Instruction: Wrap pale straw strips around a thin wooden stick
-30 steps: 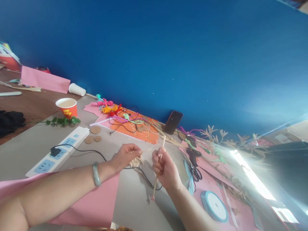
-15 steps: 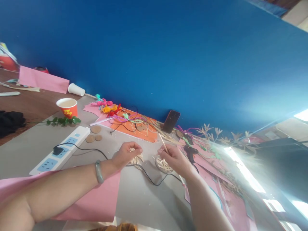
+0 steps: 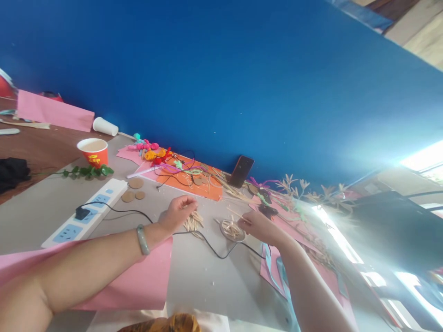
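My right hand (image 3: pixel 259 226) pinches a thin pale wooden stick (image 3: pixel 234 212). It is beside a small round dish (image 3: pixel 244 236) with short pale stick pieces in it. Left of that, a loose pile of similar short sticks (image 3: pixel 194 224) lies on the grey table (image 3: pixel 204 295). Over the back edge of this pile is my left hand (image 3: pixel 180 212), fingers drawn together; whatever they may hold is too small to make out. A bracelet (image 3: pixel 142 240) circles my left wrist.
A black cord (image 3: pixel 216 254) runs in front of both piles from a white power strip (image 3: pixel 104 196). A red paper cup (image 3: pixel 95 154) stands behind the strip. At the back lean a phone (image 3: pixel 242 170) and, right of it, a dark glue gun (image 3: pixel 267 210). Pink paper (image 3: pixel 131 286) lies under my left arm.
My right hand has turned and moved slightly right, and its stick has gone from steep to nearly level. More of the round dish shows. My left hand has shifted slightly left and up.
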Action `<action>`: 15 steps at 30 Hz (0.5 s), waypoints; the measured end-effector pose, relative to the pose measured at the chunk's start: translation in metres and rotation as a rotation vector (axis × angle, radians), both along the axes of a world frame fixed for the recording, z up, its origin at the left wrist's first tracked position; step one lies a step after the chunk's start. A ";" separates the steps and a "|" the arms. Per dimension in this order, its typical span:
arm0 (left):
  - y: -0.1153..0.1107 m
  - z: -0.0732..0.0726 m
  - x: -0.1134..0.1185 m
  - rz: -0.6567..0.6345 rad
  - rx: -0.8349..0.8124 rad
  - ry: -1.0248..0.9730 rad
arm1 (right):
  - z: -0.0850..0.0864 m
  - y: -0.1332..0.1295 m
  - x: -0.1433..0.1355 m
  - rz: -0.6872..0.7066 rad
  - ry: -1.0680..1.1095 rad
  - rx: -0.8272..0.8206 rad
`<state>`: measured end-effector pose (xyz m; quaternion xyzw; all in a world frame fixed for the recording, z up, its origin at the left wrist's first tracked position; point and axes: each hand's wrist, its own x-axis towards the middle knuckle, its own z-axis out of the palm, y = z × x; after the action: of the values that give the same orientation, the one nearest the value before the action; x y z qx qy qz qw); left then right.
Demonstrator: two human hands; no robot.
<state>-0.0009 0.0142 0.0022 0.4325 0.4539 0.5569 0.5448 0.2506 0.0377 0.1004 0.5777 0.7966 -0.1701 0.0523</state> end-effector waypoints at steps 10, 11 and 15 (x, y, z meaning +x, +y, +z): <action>0.007 -0.013 -0.001 0.124 0.004 0.045 | 0.005 0.000 -0.025 -0.007 0.116 0.081; 0.007 -0.015 -0.002 0.134 -0.010 0.064 | 0.006 0.000 -0.029 0.001 0.117 0.106; 0.005 -0.020 -0.005 0.099 -0.037 0.089 | 0.009 -0.003 -0.050 0.043 0.120 0.153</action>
<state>-0.0057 0.0195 -0.0180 0.4238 0.5088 0.5549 0.5035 0.2003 0.0350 0.1090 0.5514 0.8213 -0.1419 -0.0359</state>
